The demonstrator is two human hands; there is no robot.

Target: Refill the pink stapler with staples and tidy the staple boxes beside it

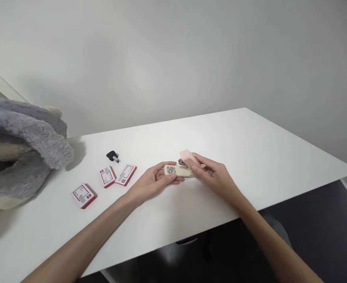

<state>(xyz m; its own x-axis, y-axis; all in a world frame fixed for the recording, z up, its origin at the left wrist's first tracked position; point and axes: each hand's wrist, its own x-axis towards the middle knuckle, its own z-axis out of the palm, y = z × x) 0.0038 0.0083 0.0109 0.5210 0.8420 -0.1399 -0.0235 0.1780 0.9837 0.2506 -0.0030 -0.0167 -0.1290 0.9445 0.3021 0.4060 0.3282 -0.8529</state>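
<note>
A stapler with a cream base and a pink top is between my hands, just over the white table. My left hand grips the base's left end, thumb beside its patterned metal plate. Fingers of my right hand are closed round the pink top and its hinge end. The top is tilted up from the base, with the metal nose showing under it. Whether staples are inside cannot be seen.
Left of my hands lie three small red-and-white boxes: one nearest me, one in the middle and one at right. Behind them is a small black staple remover. A grey plush toy fills the table's left end.
</note>
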